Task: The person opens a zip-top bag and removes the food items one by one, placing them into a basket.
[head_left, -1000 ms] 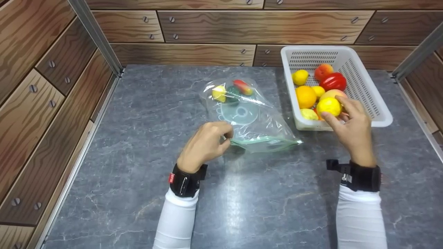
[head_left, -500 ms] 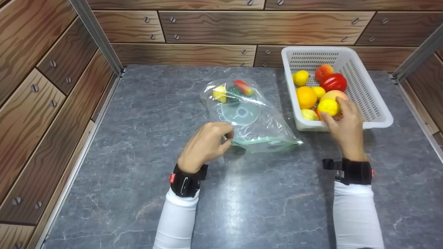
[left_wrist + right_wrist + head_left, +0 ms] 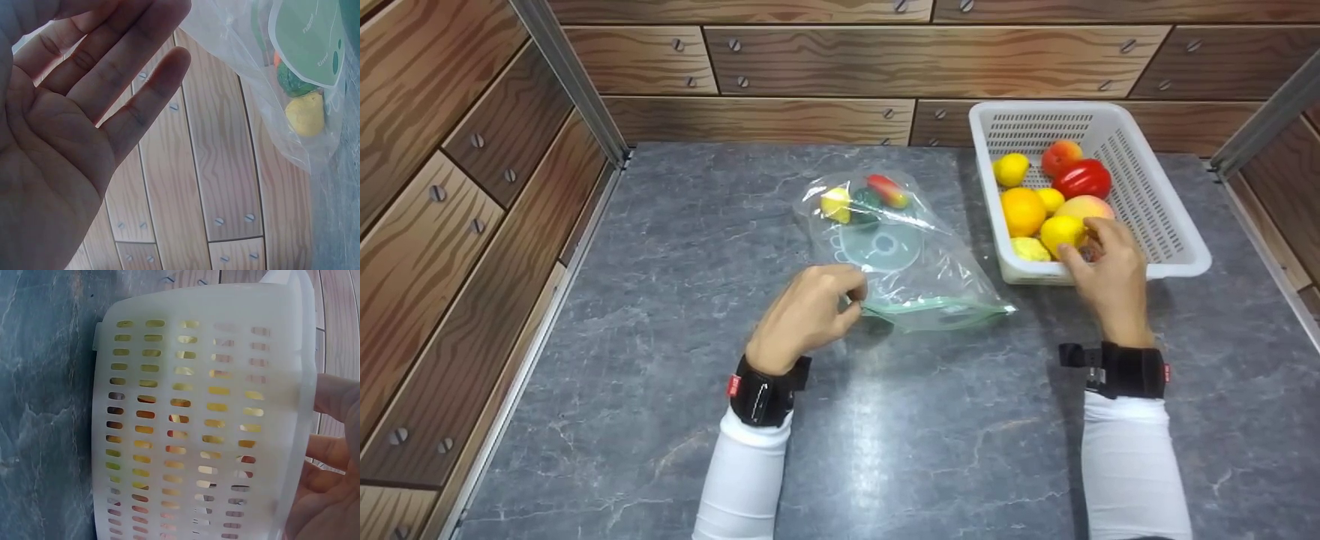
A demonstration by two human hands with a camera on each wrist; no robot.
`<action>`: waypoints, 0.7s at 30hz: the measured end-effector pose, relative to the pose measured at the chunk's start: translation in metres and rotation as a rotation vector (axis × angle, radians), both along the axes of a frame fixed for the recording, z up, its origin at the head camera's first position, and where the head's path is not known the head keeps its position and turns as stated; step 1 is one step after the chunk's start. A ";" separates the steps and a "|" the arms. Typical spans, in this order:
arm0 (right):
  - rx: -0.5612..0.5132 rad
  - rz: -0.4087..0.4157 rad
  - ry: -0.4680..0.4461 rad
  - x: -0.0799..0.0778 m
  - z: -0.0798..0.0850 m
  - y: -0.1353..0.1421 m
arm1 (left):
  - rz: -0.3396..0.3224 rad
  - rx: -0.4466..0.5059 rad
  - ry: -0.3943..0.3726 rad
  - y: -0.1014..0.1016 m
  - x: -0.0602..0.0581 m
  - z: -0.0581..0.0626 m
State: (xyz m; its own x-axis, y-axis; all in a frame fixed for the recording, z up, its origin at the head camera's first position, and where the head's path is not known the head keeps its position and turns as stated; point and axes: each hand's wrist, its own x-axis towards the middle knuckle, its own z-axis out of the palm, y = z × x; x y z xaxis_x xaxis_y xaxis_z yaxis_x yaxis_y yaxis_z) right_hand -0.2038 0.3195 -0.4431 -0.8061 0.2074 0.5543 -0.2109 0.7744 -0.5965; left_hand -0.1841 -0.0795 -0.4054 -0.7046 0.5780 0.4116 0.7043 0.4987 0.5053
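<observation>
A clear zip bag [image 3: 945,262] with a green zipper edge lies mid-table. Inside it are a yellow toy fruit [image 3: 835,204], a dark green piece [image 3: 866,202] and a red-and-yellow toy fruit [image 3: 887,190]. My left hand [image 3: 806,315] pinches the left end of the zipper edge between thumb and fingers. Over the near rim of the white basket [image 3: 1174,217] reaches my right hand [image 3: 1114,274], thumb and fingers apart. A toy lemon [image 3: 1061,234] rests among the fruit, right at the thumb and index fingertips. In the right wrist view the basket's slotted wall hides the fruit largely.
The basket also holds an orange [image 3: 1023,212], a red ribbed fruit [image 3: 1082,178], peach-like fruits [image 3: 1062,158] and several yellow ones [image 3: 1011,169]. Wood-patterned panels [image 3: 810,60] wall the grey table [image 3: 660,225] at the back and sides.
My right hand has moved slightly left and lowered the toy lemon into the basket; the lemon has shifted left from between its fingers. The left hand and bag have stayed put.
</observation>
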 end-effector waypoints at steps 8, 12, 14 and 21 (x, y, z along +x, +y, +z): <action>-0.063 0.079 0.068 0.012 0.019 -0.014 | 0.000 0.000 -0.010 0.000 -0.001 0.000; -0.081 0.148 0.129 0.022 0.035 -0.026 | -0.002 -0.004 -0.008 0.000 -0.002 0.001; -0.048 0.170 0.166 0.026 0.041 -0.031 | -0.002 -0.003 -0.006 0.000 -0.002 0.001; 0.005 0.287 0.262 0.039 0.052 -0.055 | 0.000 0.000 -0.007 0.000 -0.001 0.000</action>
